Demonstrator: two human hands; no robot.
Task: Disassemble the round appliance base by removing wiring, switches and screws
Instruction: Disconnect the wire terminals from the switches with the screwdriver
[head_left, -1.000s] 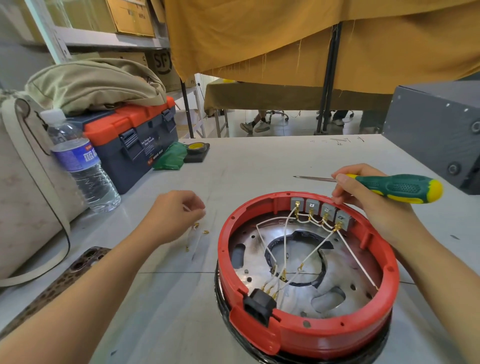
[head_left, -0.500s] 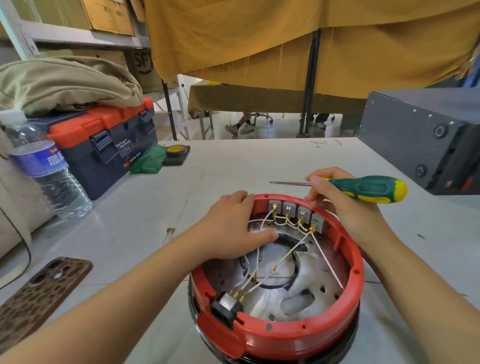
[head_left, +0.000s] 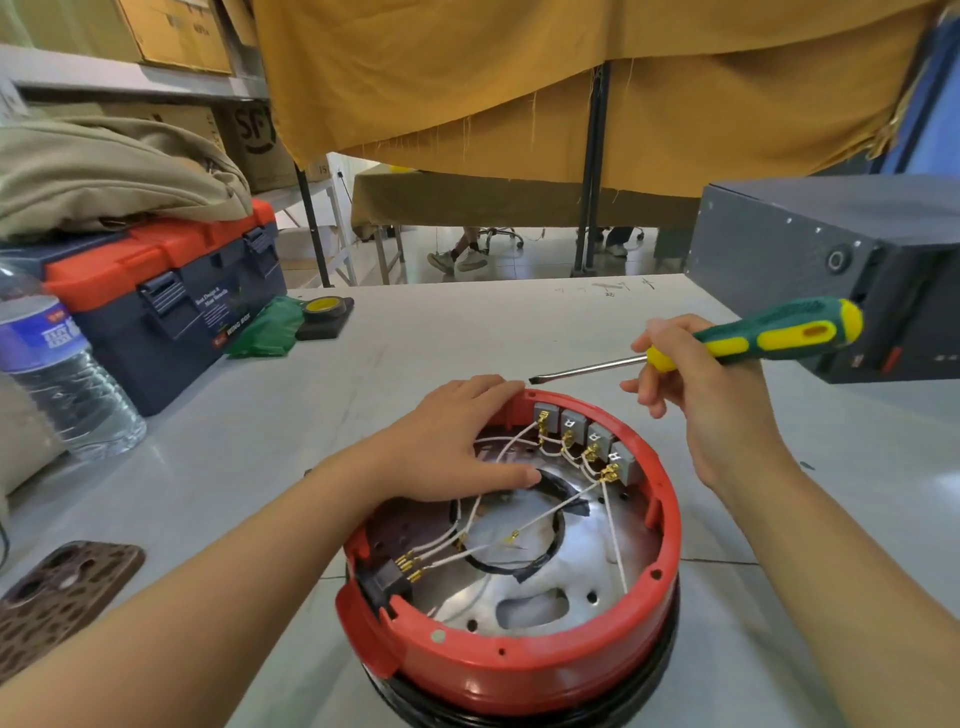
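- Red plastic round appliance base (head_left: 519, 660) sits near on table (head_left: 415, 353), open side up for access to wiring.
- Left hand (head_left: 457, 441) lies flat across far-left rim, fingers spread, gripping nothing, likely steadying.
- Right hand (head_left: 696, 384) fingers closed on screwdriver (head_left: 727, 343), tip over switches (head_left: 587, 436).

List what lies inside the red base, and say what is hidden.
Inside the red base: four grey switches, white wires, a black connector, a metal plate. The left hand covers the plate's far-left part.
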